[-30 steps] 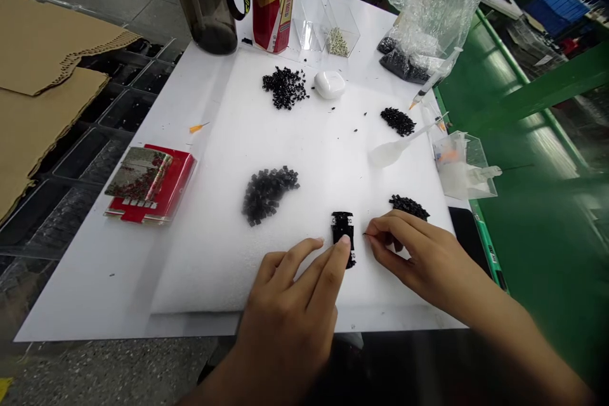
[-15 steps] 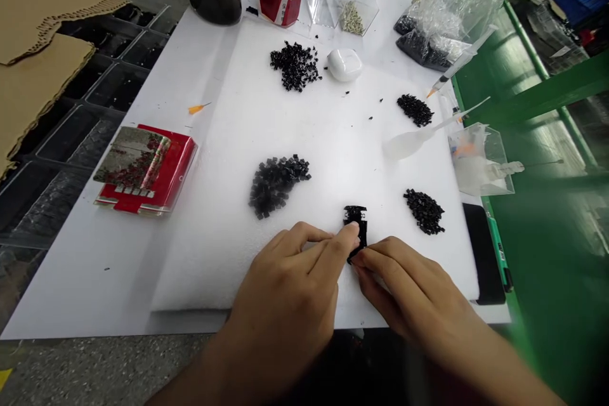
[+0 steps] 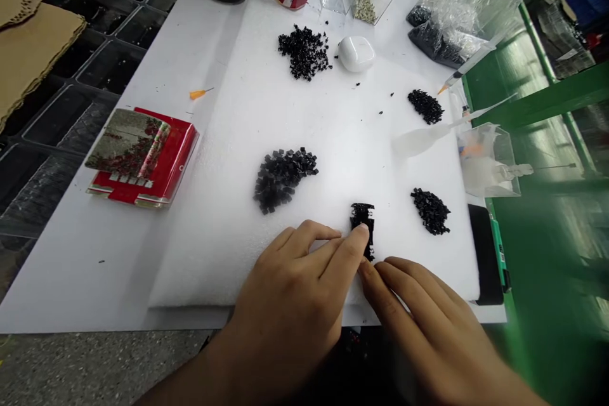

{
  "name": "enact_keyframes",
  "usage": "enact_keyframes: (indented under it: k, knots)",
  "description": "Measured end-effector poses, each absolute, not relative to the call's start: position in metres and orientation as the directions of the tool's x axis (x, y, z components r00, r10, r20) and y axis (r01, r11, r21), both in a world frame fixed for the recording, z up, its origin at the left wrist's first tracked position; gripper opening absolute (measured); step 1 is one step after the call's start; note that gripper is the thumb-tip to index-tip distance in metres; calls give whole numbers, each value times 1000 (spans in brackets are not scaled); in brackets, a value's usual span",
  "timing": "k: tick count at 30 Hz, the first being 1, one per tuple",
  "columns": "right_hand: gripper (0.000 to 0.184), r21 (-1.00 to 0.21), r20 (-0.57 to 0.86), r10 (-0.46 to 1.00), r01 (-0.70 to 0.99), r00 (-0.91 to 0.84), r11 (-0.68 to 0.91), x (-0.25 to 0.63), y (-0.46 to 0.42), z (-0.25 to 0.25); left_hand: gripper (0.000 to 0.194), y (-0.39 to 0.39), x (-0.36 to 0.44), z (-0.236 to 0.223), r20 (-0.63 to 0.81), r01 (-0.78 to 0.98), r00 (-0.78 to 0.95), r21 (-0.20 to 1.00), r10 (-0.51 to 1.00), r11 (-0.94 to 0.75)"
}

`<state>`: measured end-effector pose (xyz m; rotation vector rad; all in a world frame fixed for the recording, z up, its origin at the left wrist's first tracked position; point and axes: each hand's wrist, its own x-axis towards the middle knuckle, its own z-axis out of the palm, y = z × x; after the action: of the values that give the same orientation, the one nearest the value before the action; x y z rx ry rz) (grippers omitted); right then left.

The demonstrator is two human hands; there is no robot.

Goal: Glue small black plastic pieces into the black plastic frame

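Note:
A small black plastic part (image 3: 363, 212), long and narrow with notched edges, lies on the white foam pad (image 3: 209, 254) near its front edge. My left hand (image 3: 295, 288) comes from the left, fingers curled, and its index fingertip presses on the part's upper face. At the part's near end is my right hand (image 3: 419, 311), thumb and fingers drawn together; whatever they pinch is hidden. Left of the hands lies a heap of black square pieces (image 3: 283, 177). A pile of small black pieces (image 3: 431, 210) is to the right.
Farther back lie black bits (image 3: 304, 52), a white earbud-like case (image 3: 356, 54) and another black pile (image 3: 425, 106). A syringe (image 3: 469, 66), dropper bottle (image 3: 423, 139) and clear box (image 3: 495, 158) line the right. The red box (image 3: 157, 158) and orange needle tip (image 3: 197, 94) are left.
The view has shifted slightly. My right hand's fingers have moved a little down at the part's near end, baring more of it. My left index finger stays on the part.

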<state>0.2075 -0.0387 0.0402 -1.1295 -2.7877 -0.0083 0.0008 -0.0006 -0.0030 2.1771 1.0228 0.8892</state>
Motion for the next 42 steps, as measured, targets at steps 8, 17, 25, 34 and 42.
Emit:
enact_keyframes:
  k: [8,17,25,34,42]
  knots:
    - [39,-213,268,807,784,-527,583,205,-50,21,45,-2,2,-5,331,454,474,702,816,-549]
    - [19,-513,414,867,858,278,-30,228,-4,44,58,26,2,12,320,412,679,579,661,-704]
    - [44,-597,325,929,800,179,54,242,85,22,53,53,4,17,213,398,822,451,529,-799]
    - [31,-999,-33,863,-33,505,-19,237,8,28,38,14,1,14,377,562,642,360,667,-745]
    - [47,-975,-45,809,-203,586,93,220,-11,16,20,20,14,7,493,476,574,448,654,-756]
